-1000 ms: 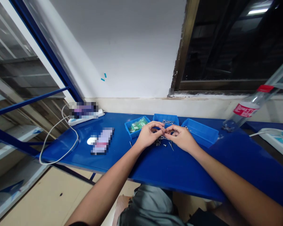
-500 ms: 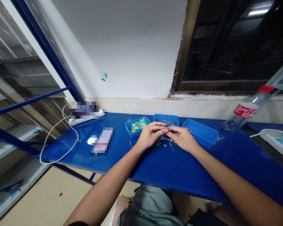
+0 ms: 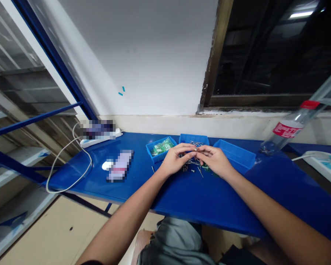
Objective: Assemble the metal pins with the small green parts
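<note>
Fingertips of the left hand [image 3: 174, 159] and the right hand [image 3: 216, 160] are touching above the blue tabletop [image 3: 182, 200], and between them both hands are pinching a small shiny piece [image 3: 195, 149]. It is sitting right where the two sets of fingers are meeting, near the upper edge of the grip; its exact shape is too small to tell. The wrists are standing well apart, with the forearms slanting inward from either side.

Just under the joined fingers, a pile of thin metal parts [image 3: 191, 161] is lying on the tabletop, partly hidden by the hands. On the near side of that pile, a short loose metal piece [image 3: 193, 170] is resting between the two palms, and some green material [image 3: 206, 168] is showing beneath the right hand.

Three blue trays are lining the far side. The left tray [image 3: 153, 159], beside the left hand, is holding green-and-white items [image 3: 162, 146]; the middle tray [image 3: 186, 138], just beyond the fingers, is holding slender metal rods [image 3: 197, 143]; the right tray [image 3: 238, 152] is lying beside the right hand. Farther right, a clear bottle [image 3: 288, 129] with a red cap is leaning.
</note>
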Tool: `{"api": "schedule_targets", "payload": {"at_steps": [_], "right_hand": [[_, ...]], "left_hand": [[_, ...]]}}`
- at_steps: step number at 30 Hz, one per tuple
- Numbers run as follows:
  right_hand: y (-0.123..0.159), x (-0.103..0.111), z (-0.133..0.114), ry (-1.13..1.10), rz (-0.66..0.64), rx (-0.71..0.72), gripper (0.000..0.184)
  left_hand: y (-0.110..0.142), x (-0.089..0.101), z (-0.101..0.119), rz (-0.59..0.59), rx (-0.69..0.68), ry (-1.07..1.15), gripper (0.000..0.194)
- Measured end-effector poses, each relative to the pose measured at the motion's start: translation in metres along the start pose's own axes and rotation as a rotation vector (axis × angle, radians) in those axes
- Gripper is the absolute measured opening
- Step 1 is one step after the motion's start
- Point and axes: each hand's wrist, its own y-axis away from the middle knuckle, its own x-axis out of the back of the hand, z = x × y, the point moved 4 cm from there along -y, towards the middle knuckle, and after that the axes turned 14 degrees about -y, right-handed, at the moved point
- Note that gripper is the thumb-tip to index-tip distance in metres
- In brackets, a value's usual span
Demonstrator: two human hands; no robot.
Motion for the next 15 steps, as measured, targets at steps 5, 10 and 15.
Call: {"api": "schedule_targets", "payload": {"at_steps": [5,10,15], "right_hand": [[-0.004,0.006,0.003,-0.024,0.088,-0.010,0.042],[-0.005,0.011,0.007,-0.054,0.165,-0.084,0.047],[-0.004,0.011,0.009,-0.044,0.153,-0.163,0.054]], "left_hand": [[0.003,0.000,-0.001,-0.030,0.004,-0.327,0.032],[0.008,-0.012,-0.004,-0.235,-0.129,-0.556,0.032],[0.010,-0.018,-0.010,-0.323,-0.189,-0.611,0.031]]}}
